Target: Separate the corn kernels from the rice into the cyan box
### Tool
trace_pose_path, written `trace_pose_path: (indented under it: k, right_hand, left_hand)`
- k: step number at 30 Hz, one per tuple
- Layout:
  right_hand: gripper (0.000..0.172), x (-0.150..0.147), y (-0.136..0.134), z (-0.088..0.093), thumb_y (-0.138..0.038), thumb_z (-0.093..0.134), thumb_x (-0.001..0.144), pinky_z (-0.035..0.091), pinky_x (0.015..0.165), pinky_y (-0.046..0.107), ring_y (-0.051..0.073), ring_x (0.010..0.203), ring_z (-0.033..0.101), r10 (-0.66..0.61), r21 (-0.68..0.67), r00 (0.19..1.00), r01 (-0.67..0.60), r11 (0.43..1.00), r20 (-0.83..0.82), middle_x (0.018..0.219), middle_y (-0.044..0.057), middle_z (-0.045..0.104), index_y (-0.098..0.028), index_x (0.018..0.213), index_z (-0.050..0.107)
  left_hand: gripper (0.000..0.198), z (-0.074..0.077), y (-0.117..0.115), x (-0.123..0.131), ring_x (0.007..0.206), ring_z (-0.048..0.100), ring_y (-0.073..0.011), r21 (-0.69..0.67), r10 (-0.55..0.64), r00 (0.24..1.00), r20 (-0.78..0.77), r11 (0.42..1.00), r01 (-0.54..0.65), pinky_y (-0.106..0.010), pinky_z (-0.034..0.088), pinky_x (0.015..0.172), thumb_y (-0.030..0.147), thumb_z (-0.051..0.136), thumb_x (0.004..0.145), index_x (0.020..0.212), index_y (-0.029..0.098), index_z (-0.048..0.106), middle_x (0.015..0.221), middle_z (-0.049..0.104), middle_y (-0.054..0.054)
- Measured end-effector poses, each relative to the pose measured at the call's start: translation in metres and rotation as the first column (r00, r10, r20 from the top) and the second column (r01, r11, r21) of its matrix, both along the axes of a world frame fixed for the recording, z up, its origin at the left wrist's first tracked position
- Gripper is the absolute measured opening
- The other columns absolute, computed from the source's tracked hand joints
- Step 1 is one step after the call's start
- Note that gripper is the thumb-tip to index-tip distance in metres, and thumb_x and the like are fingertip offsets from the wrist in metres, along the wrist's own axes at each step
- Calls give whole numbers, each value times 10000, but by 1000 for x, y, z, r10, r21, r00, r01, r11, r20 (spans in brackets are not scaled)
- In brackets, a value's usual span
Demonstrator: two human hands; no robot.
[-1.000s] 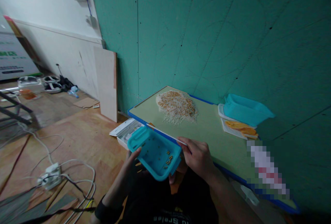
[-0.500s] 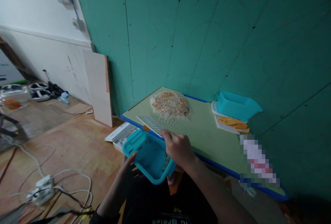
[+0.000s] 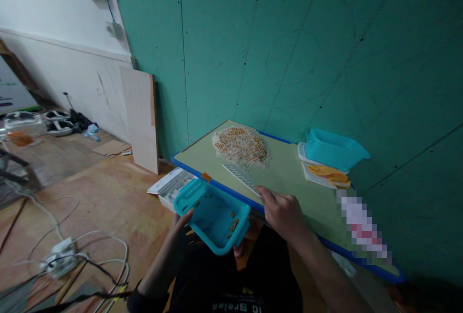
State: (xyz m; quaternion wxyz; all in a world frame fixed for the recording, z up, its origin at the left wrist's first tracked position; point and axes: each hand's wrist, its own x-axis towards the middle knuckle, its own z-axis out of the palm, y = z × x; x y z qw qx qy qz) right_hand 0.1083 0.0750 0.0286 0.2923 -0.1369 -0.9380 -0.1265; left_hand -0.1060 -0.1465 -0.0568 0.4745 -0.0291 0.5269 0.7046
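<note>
Two-handed sorting of loose grain is what's going on here, by the look of it. A turquoise bin (image 3: 213, 224) is held low in the centre of the frame by the left hand (image 3: 183, 221), thumb hooked over the rim and the other fingers mostly hidden below. A white slotted blade (image 3: 238, 176) is gripped at its near end by the closed fingers of the right hand (image 3: 284, 209) — its tip is pointed toward the upper left, just short of the mixed pile (image 3: 241, 146). That pile of golden beans and pale grains is spread on the tabletop (image 3: 285, 178), a little above the middle of the frame. A few golden beans (image 3: 233, 226) are already sitting in the bin's right end.

The step in hand can probably be read as the blade being lined up with the pile's near side. For the next move, a flat blade and a steady bin close under the blue table edge (image 3: 226, 188) would be called for — otherwise beans could easily be dropped down the gap. Whether the blade is touching the tabletop can't be told from this angle, tbh.
</note>
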Motion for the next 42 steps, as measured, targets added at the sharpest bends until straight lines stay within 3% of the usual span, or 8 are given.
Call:
trace_pose_path:
  k: [13, 24, 30, 34, 38, 42]
  right_hand:
    - [366, 42, 36, 5, -66, 497, 1094, 437, 580, 298, 180, 581, 789, -41, 34, 998, 42, 999, -48, 787, 44, 873, -190, 1158, 835]
    - [442, 54, 76, -2, -259, 447, 1179, 368, 543, 316, 216, 512, 732, -185, 51, 975, 193, 980, -122, 671, 91, 815, -191, 998, 845]
    - [451, 58, 83, -5, -322, 449, 1186, 400, 575, 314, 224, 551, 747, -180, -15, 970, 180, 983, -163, 711, 100, 828, -197, 1034, 855]
    - [466, 59, 85, -8, -364, 449, 1173, 410, 597, 329, 241, 574, 740, -227, -62, 956, 219, 974, -186, 724, 111, 827, -209, 987, 847]
    - [455, 55, 89, -7, -438, 486, 1139, 408, 622, 334, 261, 634, 739, -326, -188, 926, 291, 938, -190, 702, 128, 798, -229, 879, 796]
    - [393, 43, 95, 0, -462, 543, 1077, 390, 628, 339, 272, 650, 731, -406, -317, 899, 342, 885, -163, 692, 136, 781, -239, 830, 751]
  left_hand:
    - [1020, 8, 7, -2, 1180, 837, -440, -60, 25, 999, 31, 998, -23, -528, 687, 952, 524, 898, 909, 1779, 353, 393, 1260, 834, -136]
    - [996, 15, 9, 4, 1189, 842, -425, -84, 12, 999, 51, 996, -8, -542, 697, 945, 523, 893, 923, 1770, 384, 387, 1412, 795, -169]
    - [944, 13, 8, 9, 1142, 850, -382, -84, 2, 1000, 6, 996, -1, -514, 685, 983, 556, 832, 979, 1790, 353, 393, 1430, 770, -185]
    - [963, 12, 13, 10, 1123, 841, -395, -98, 18, 998, 52, 995, -13, -520, 676, 939, 516, 875, 929, 1756, 426, 388, 1352, 782, -141]
    - [977, 8, 19, 10, 1149, 815, -399, -115, 26, 998, 58, 993, -20, -511, 669, 897, 511, 909, 885, 1717, 477, 397, 1338, 761, -111]
    - [960, 2, 21, 11, 1137, 810, -391, -113, 38, 998, 57, 993, -31, -482, 671, 873, 504, 930, 861, 1689, 434, 448, 1328, 763, -122]
